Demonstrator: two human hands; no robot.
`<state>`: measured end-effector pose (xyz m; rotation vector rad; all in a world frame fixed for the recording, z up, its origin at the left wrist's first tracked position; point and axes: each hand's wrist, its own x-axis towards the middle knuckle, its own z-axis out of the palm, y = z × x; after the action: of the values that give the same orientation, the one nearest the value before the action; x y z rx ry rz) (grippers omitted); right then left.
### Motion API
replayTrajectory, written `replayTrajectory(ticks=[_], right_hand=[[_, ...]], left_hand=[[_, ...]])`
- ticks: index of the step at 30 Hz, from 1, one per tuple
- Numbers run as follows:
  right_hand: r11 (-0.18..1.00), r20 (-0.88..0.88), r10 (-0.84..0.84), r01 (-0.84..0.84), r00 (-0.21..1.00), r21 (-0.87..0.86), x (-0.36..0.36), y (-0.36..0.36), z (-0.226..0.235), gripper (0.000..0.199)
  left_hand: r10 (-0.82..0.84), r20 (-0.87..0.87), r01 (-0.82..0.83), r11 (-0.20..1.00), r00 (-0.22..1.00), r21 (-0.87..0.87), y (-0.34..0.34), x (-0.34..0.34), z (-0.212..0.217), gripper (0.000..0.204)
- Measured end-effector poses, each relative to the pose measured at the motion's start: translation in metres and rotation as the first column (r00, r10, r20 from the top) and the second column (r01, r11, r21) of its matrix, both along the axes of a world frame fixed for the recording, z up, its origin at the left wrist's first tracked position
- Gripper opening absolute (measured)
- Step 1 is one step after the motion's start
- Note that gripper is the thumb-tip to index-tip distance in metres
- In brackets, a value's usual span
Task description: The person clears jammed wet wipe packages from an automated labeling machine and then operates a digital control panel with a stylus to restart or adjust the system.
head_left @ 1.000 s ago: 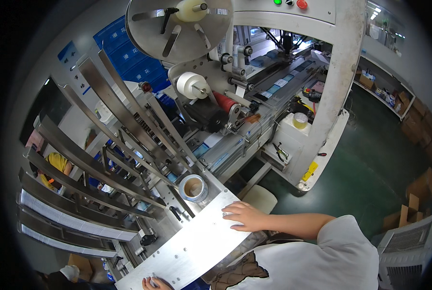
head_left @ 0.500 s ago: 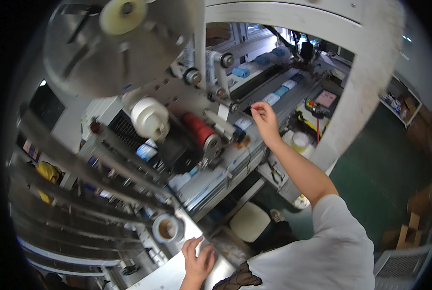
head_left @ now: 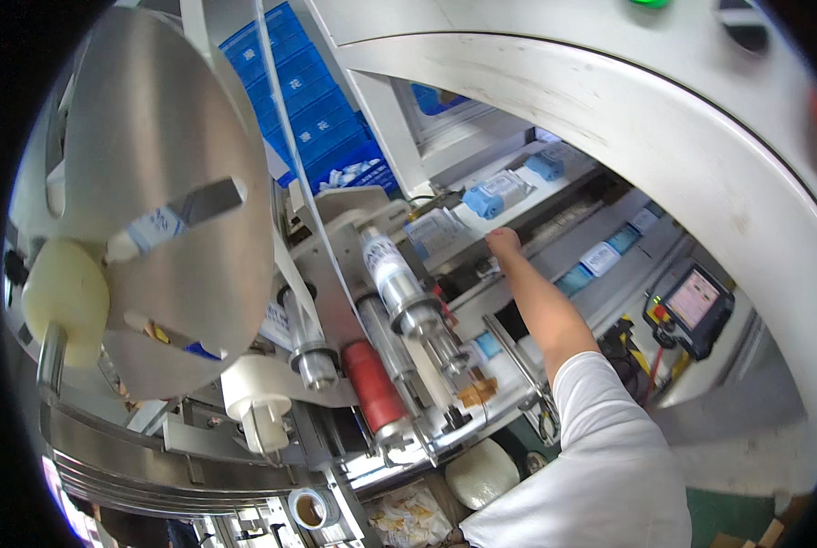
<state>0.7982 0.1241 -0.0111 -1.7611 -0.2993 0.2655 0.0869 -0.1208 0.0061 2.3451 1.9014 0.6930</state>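
Observation:
My right hand (head_left: 502, 241) reaches far into the machine, over the near edge of the back white belt (head_left: 471, 239). Its fingers are curled together; what they hold, if anything, is hidden. Left of the hand lies a flat printed clear-film pack (head_left: 434, 230). Beyond it on the belt sit a blue rolled pack (head_left: 497, 194) in clear film and another blue pack (head_left: 546, 163). On the lower conveyor, to the right of my forearm, runs a line of blue and white wrapped packs (head_left: 600, 258). My left hand is out of view.
A large metal film-reel disc (head_left: 180, 110) fills the left. Film rollers, one a red roller (head_left: 372, 388), stand left of my arm. A curved white machine frame (head_left: 564, 78) arches over my arm. A control pendant (head_left: 692, 310) lies at right. Blue crates (head_left: 303, 100) are stacked behind.
My right hand has moved from above the lower conveyor deeper in, to the back belt. My left hand has left the picture. The view has shifted closer to the rollers.

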Motion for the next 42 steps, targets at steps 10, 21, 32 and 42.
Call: replayTrajectory(ticks=[10,21,32,42], right_hand=[[0.958,0.106,-0.033,0.062,0.994,-0.279,-0.017,-0.043,-0.027,0.032],[0.939,-0.421,0.128,0.027,0.898,0.344,-0.033,-0.046,-0.026,0.024],[0.608,0.066,0.264,-0.219,0.962,0.763,-0.142,-0.11,0.084,0.008],[0.836,0.601,0.118,-0.405,0.79,0.369,-0.264,-0.19,0.086,0.009]], left_hand=[[-0.108,0.067,0.113,0.991,0.992,-0.077,-0.035,-0.059,-0.034,0.069],[-0.18,0.166,0.196,0.977,0.97,-0.084,-0.031,-0.063,-0.031,0.071],[-0.096,-0.028,0.095,0.994,0.995,-0.05,0.01,0.007,-0.001,0.068],[-0.733,0.49,0.812,0.578,0.473,0.082,0.126,0.2,0.096,0.011]])
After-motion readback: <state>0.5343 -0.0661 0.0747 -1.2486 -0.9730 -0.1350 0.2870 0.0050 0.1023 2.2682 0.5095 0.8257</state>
